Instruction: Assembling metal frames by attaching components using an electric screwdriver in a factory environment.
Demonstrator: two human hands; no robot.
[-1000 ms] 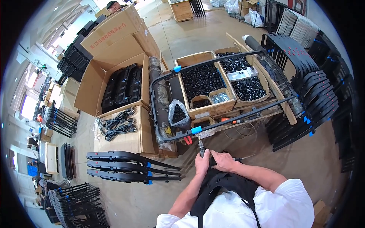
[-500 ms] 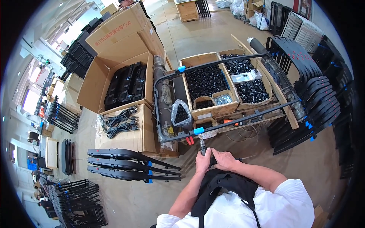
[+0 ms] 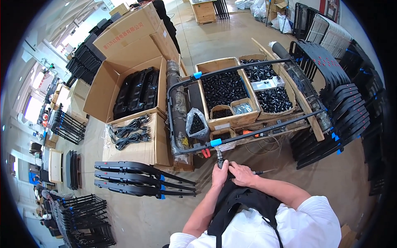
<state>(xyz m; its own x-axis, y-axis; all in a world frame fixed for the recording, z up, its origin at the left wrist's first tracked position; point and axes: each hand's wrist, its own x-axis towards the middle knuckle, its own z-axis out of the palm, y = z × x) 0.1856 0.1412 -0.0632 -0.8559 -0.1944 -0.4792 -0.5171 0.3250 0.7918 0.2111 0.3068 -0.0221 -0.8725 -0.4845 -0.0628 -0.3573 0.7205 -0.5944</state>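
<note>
Both hands are on one tool. Left hand point(image 3: 219, 175) is clamped around a powered driver point(image 3: 220, 163) just behind its metal chuck; right hand point(image 3: 243, 175) is closed on the body of the same driver, beside the left. The driver points away from the wearer, its tip just below a blue clip point(image 3: 216, 142) on the near bar of a black tubular frame point(image 3: 248, 132). Contact between tip and bar cannot be made out at this scale.

Frame lies across two wrapped rolls point(image 3: 178, 109). Red-handled tool point(image 3: 206, 153) shows below the near bar, left of the driver. To the left, three black curved parts point(image 3: 128, 179) in a row.

Within the frame outline: clear bag point(image 3: 197, 126) of small dark pieces, then a wooden box point(image 3: 231, 120) of black caps with silver screws point(image 3: 242, 108) in a near compartment. Left of these, black cables point(image 3: 130, 134) on a carton; behind, an open carton point(image 3: 97, 97) holding black moulded parts. Farthest: white racks point(image 3: 320, 33), upper right.
</note>
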